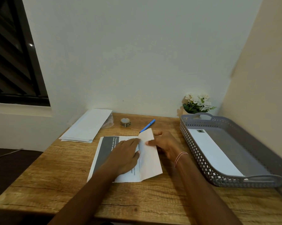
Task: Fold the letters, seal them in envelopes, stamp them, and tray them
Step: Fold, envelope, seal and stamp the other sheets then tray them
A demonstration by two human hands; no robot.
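Letter (150, 163) being folded, mid-frame.
Likely light and limp, it is being pinned by the left hand's (127, 154) flat fingers (135, 141), its flap edge pinched by the right hand (167, 144).

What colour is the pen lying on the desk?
Blue; the pen shows best in the head view.

Letter (104, 151) print mostly beneath left hand (126, 155)

Wooden bench (59, 181) carries printed letter (104, 153) at centre, envelope stack (86, 127) far left, stamp roll (125, 122), blue pen (147, 125), grey tray (201, 159) right, potted flowers (197, 103) behind tray.
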